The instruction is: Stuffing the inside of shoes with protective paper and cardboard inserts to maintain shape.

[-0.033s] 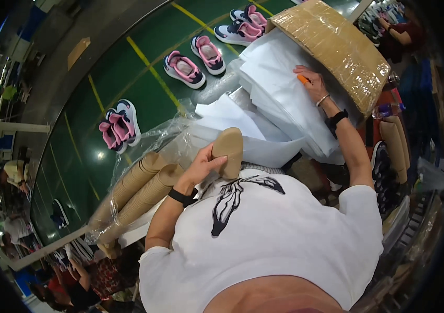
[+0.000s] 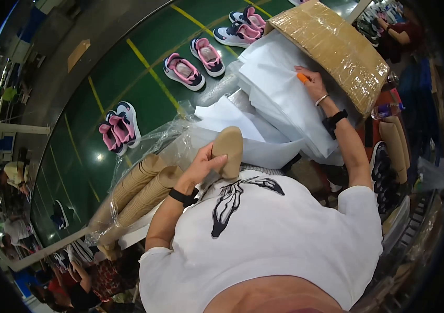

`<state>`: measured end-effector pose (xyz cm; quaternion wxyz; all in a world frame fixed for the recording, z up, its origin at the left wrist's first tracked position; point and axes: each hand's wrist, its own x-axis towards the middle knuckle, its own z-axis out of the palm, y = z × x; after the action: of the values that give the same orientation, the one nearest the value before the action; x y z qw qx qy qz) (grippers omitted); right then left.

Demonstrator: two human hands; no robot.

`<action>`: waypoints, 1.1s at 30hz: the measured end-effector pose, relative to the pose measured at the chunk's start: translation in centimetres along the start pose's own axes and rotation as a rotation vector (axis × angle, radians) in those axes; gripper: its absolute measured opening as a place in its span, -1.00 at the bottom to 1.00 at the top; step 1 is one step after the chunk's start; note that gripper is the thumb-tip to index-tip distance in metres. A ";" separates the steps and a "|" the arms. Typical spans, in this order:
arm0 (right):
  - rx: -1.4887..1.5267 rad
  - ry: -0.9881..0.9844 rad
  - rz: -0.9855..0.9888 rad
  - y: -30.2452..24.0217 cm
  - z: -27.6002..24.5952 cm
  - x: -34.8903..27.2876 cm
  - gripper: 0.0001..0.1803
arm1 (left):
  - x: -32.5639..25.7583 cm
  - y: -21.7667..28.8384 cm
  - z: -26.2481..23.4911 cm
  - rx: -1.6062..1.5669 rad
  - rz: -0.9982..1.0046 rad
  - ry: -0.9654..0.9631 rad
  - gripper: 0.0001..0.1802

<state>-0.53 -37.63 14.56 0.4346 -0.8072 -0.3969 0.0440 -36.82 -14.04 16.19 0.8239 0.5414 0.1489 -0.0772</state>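
Note:
My left hand is closed on a brown molded shoe insert, held upright in front of my shirt. Its thumb lies across the insert's face. My right hand is at a thick stack of white paper sheets, its fingers drawn together on the top sheet, which creases around them. An orange finger cover sits on one finger. Beside my left forearm lie two long nested stacks of the same brown inserts, partly wrapped in clear plastic. Loose white sheets spread between my hands.
A taped cardboard box stands at the right behind the paper. Pairs of white, navy and pink sneakers stand on the green conveyor belt with yellow lines. A bottle is at the right. Other people work at the far left and right.
The sneakers on the belt have shifted very slightly toward the near left. The right hand's fingers have moved a little on the paper; my left hand keeps its hold on the insert.

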 end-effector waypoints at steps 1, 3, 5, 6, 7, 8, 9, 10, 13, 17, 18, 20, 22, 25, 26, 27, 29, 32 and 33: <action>0.332 0.019 0.319 0.0 -0.2 0.4 -0.79 | 0.7 -0.2 0.0 0.026 -0.026 0.047 -0.50; 0.610 0.052 0.530 1.1 0.9 0.7 -0.76 | 3.0 -0.1 -0.3 0.017 0.032 0.169 -0.54; 1.112 0.228 0.461 -3.8 3.9 1.1 -0.73 | 5.5 0.5 -0.2 0.008 0.202 0.397 -0.62; 1.175 0.183 0.496 -4.9 4.7 1.5 -0.70 | 6.8 1.0 0.2 0.014 0.316 0.497 -0.65; 1.115 0.118 0.468 -6.6 5.8 1.7 -0.70 | 7.6 1.5 0.3 0.015 0.382 0.524 -0.63; 1.054 0.061 0.438 -8.6 6.9 1.8 -0.71 | 8.3 1.9 0.6 0.019 0.445 0.545 -0.60; 0.747 0.038 0.277 -11.0 8.6 1.8 -0.72 | 9.0 2.3 0.9 0.015 0.445 0.554 -0.60; 0.444 0.016 0.110 -13.8 10.7 1.7 -0.72 | 9.6 2.8 1.1 0.031 0.548 0.517 -0.57; 0.300 0.023 -0.440 -20.1 14.1 2.5 -0.59 | 9.5 3.8 1.7 0.027 0.683 0.457 -0.50; 0.129 -0.025 -0.580 -22.3 12.5 6.6 -0.13 | 7.2 4.6 -0.7 0.380 0.697 0.265 -0.46; 0.102 -0.249 -0.570 -22.6 11.6 7.9 -0.10 | 6.6 5.3 -1.3 0.377 0.706 0.278 -0.46; -0.185 -0.431 -0.579 -23.7 11.4 9.8 -0.02 | 6.0 7.1 -2.6 1.211 0.336 -0.113 -0.29; -0.184 -0.237 -0.718 -25.0 11.8 11.7 -0.03 | 5.6 5.7 -1.1 1.459 0.041 -0.325 -0.11; -0.009 0.099 -0.851 -28.2 13.3 12.4 0.02 | 5.2 2.5 0.7 0.825 0.190 -0.457 -0.07; 0.140 0.192 -0.773 -28.9 14.3 11.8 0.03 | 6.1 2.3 0.8 0.388 0.293 -0.344 -0.13; 0.299 0.271 -0.690 -29.6 15.5 11.1 0.04 | 6.5 1.9 0.5 -0.052 0.390 -0.217 -0.19; 0.291 0.260 -0.682 -29.2 16.9 9.3 0.05 | 6.9 7.6 1.3 -0.859 0.797 0.106 -0.33; 0.618 0.249 -0.410 -30.4 17.1 5.9 0.04 | 4.8 11.9 -4.3 -0.870 0.723 0.193 -0.50; 0.622 0.242 -0.407 -30.2 17.3 6.0 0.04 | 4.6 12.2 -5.3 -0.758 0.746 0.235 -0.51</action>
<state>-21.81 -12.81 27.75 0.7021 -0.5410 -0.4626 -0.0207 -29.85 -4.09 23.31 0.9106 0.2273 0.0554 0.3406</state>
